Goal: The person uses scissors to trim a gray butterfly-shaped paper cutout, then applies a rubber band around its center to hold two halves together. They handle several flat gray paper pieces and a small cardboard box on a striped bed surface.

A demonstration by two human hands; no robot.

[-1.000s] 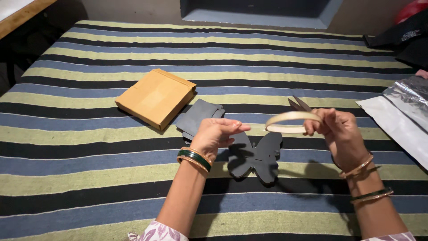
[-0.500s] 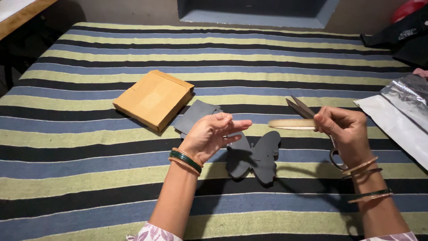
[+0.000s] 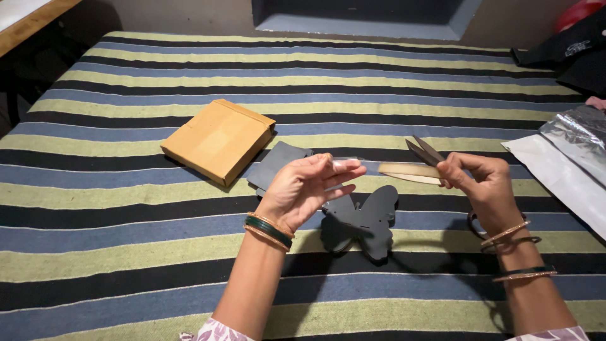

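Clear tape stretched between the two hands above a striped bedspread. The left hand pinched the loose end of the strip between thumb and fingertips, fingers otherwise half spread. The right hand was closed around a pale tape roll and also held a pair of scissors, whose dark blades pointed up and away behind the roll. Just below the hands lay a dark butterfly cutout flat on the bedspread. Dark card pieces lay beside a brown cardboard box, farther left. A silvery plastic bag lay at the right edge.
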